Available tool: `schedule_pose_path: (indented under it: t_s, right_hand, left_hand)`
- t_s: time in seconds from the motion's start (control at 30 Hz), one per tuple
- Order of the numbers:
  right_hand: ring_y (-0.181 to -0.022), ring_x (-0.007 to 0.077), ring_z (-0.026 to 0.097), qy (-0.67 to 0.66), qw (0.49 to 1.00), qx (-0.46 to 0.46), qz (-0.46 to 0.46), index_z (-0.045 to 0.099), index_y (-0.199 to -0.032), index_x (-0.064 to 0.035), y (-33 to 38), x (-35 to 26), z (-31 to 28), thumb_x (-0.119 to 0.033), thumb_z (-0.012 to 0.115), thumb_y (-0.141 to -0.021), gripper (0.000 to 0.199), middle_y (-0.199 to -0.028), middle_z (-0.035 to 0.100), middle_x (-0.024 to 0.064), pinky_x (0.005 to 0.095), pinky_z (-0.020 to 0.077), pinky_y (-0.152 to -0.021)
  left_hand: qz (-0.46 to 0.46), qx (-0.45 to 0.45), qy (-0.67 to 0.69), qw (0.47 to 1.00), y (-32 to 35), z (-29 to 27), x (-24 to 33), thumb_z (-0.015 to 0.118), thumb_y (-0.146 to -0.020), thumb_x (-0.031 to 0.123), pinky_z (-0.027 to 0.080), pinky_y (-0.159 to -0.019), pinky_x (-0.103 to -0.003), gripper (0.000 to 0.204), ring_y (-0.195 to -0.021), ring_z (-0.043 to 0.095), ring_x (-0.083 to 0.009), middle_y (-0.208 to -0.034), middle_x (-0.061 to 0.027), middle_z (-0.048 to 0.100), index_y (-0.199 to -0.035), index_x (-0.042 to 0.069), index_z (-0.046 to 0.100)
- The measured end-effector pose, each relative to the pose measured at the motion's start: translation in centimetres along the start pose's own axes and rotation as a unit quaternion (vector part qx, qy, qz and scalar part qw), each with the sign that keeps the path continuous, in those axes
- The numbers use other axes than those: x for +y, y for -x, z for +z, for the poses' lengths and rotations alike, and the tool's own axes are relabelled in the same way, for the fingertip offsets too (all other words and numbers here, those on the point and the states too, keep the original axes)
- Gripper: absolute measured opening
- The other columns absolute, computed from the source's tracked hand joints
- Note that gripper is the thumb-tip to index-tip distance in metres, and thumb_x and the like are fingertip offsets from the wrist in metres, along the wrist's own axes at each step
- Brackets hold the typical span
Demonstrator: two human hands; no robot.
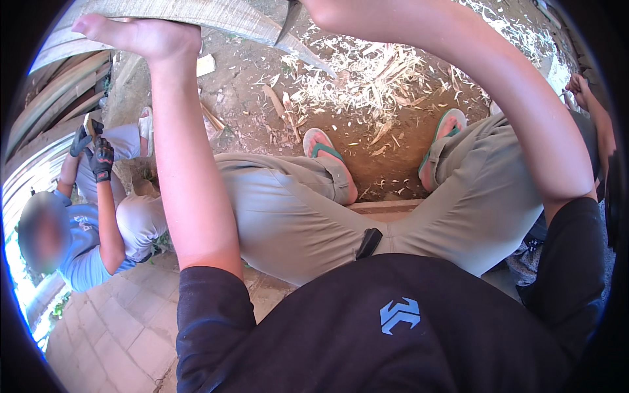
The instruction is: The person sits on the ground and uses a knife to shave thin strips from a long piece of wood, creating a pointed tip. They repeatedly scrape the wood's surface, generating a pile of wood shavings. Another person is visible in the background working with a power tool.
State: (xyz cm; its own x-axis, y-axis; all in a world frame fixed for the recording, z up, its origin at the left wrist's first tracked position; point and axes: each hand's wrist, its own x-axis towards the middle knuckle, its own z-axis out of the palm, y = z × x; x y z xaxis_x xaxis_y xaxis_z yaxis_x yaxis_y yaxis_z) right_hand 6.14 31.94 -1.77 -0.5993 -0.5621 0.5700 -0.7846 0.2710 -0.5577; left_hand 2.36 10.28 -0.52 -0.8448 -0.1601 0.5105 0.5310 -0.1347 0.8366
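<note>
Stretching across the upper left, a pale wooden board (pixel 229 14) narrows to a point above the dirt ground (pixel 242 98); the left grip (pixel 141 38) lies against its near edge, the thumb pointing outward along it, presumably to keep the wood steady; the fingers are hidden, so whether they pinch the board or merely brace it cannot be told. A dark blade (pixel 288 25) overlaps the board's narrowing end in this view, just beside the right grip (pixel 324 12); the upper edge of the view cuts that grip off, so how it closes cannot be told either; the forearms (pixel 190 157) reach well forward, which probably holds the blade clear of the legs (pixel 288 196). Sandals (pixel 327 153) stand apart on the ground, likely for a stable seat; pale shavings (pixel 367 85) lie beyond them; at the left, a co-worker's gloved hands (pixel 101 159) hold a small wood piece (pixel 90 124), near stacked boards (pixel 56 98).
</note>
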Motion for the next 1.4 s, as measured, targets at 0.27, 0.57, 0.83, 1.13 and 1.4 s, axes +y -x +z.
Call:
schedule_pose_path:
  t_s: [0.27,0.57,0.83,1.13,1.4]
  right_hand:
    - [-0.099,0.0432,0.065,0.021,0.994,0.071,-0.084,0.049,-0.113,-0.0009,0.6,1.5,1.6,0.001,0.064,-0.090,0.028,-0.103,0.061,0.0231,0.0471,0.0529,-0.084]
    - [-0.098,0.0437,0.064,0.006,1.000,0.006,-0.007,0.049,-0.113,-0.0043,1.6,0.6,2.1,0.006,0.062,-0.085,0.033,-0.104,0.060,0.0209,0.0470,0.0529,-0.082]
    - [-0.101,0.0416,0.064,-0.019,0.999,0.025,0.006,0.049,-0.116,-0.0030,2.1,-1.3,1.8,0.009,0.056,-0.086,0.033,-0.107,0.059,0.0231,0.0458,0.0531,-0.082]
    - [-0.085,0.0357,0.057,0.019,0.998,0.039,-0.035,0.046,-0.111,-0.0057,1.3,-0.3,1.2,0.015,0.061,-0.081,0.039,-0.096,0.052,0.0164,0.0413,0.0486,-0.074]
    - [-0.082,0.0347,0.056,-0.001,0.997,0.060,-0.040,0.045,-0.107,-0.0063,1.0,0.1,0.9,0.016,0.061,-0.079,0.040,-0.093,0.050,0.0165,0.0402,0.0472,-0.074]
  left_hand:
    - [0.024,-0.067,0.096,0.993,1.7,2.1,0.5,0.032,-0.091,0.088,0.049,-0.056,-0.032,0.088,-0.061,0.057,-0.0201,-0.072,-0.0054,0.058,-0.106,0.005,0.058]
    - [-0.102,0.058,0.286,0.951,0.1,-0.8,-0.6,0.033,-0.094,0.085,0.049,-0.056,-0.032,0.084,-0.061,0.056,-0.0187,-0.074,-0.0047,0.058,-0.107,0.005,0.058]
    - [-0.027,0.102,0.163,0.981,1.4,4.3,2.4,0.035,-0.096,0.081,0.052,-0.063,-0.033,0.081,-0.068,0.062,-0.0207,-0.081,-0.0068,0.063,-0.111,0.005,0.060]
    - [0.036,-0.054,0.094,0.993,1.0,-0.2,-1.0,0.035,-0.097,0.079,0.054,-0.066,-0.034,0.081,-0.072,0.065,-0.0221,-0.086,-0.0076,0.067,-0.114,0.004,0.062]
    - [0.012,0.144,0.123,0.982,1.6,4.1,1.6,0.032,-0.097,0.080,0.053,-0.065,-0.032,0.084,-0.073,0.063,-0.0201,-0.084,-0.0068,0.065,-0.112,0.003,0.063]
